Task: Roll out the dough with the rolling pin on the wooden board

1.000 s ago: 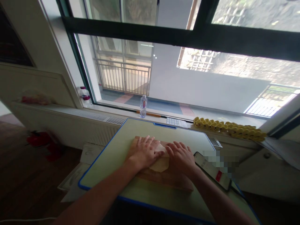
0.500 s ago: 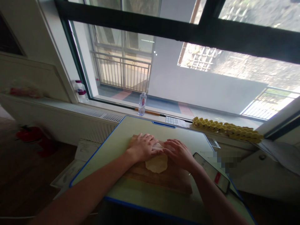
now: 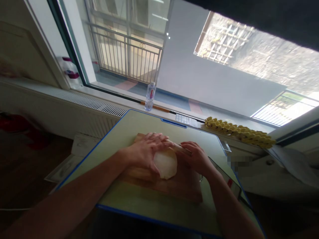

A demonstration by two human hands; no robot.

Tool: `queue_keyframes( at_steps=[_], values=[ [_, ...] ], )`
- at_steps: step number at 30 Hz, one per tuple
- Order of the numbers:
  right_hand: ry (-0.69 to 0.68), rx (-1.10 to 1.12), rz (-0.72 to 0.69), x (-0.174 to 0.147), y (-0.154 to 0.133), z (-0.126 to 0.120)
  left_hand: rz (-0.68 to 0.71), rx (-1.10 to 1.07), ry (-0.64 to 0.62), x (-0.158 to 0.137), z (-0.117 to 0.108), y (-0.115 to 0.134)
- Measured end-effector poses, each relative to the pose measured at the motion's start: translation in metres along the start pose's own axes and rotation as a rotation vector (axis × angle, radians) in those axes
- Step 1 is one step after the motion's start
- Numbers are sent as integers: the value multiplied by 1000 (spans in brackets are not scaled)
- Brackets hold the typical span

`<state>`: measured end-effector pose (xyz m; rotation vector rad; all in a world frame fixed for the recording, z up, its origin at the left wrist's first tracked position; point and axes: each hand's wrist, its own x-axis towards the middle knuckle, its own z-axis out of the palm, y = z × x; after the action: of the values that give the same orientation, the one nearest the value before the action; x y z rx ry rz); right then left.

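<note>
While the dough disc [image 3: 166, 165] lies on the board [image 3: 184, 187], my side of the slanting rolling pin [image 3: 177, 146], my right fingers [image 3: 191, 145] clasp the pin and my nearer left fingers [image 3: 161, 145] spread, thumb at the disc's edge.

bright window [image 3: 184, 71] glare, dim lower corners, slight blur
</note>
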<state>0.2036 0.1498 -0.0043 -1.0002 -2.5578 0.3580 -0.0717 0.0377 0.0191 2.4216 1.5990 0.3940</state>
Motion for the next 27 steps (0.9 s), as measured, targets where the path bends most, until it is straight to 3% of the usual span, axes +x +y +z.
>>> queue_keyframes(
  at_steps=[5, 12, 20, 27],
  values=[
    [6, 22, 44, 0, 1, 2, -50, 10, -3, 0, -5, 0],
    [-1, 54, 10, -1, -6, 1, -1, -24, -30, -4, -3, 5],
    [24, 63, -22, -1, -1, 3, -26, 28, -45, -2, -9, -9],
    [2, -95, -11, -3, -7, -6, -25, 56, -14, 1, -7, -3]
  ],
)
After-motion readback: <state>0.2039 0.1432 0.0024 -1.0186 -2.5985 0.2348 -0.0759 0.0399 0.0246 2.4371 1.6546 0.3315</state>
